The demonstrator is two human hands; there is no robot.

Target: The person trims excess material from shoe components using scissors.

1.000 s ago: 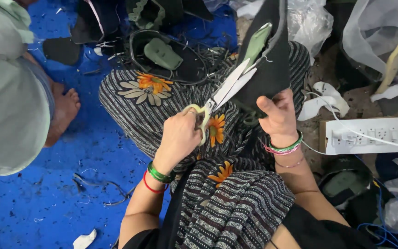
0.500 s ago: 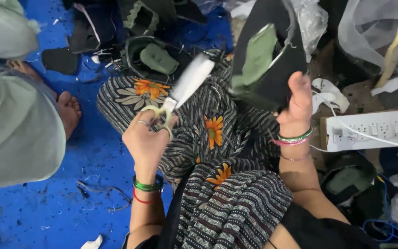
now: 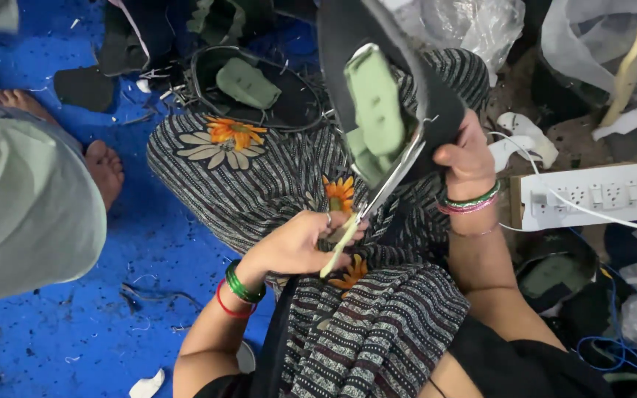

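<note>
We are mid-trim: our left hand [image 3: 300,243] is closed around the pale yellow handles of the steel scissors [image 3: 377,195], blades touching the lower edge of the black rubbery shoe sole with its pale green foam pad [image 3: 377,121]. Our right hand [image 3: 470,158] grips that sole, holding it above our striped lap. Judging from this, the next cut needs the blades kept along the black rim, clear of our thumb.

Light was even and bright, shadows soft; the upper left corner blurred, and glare whitened plastic at upper right.
</note>
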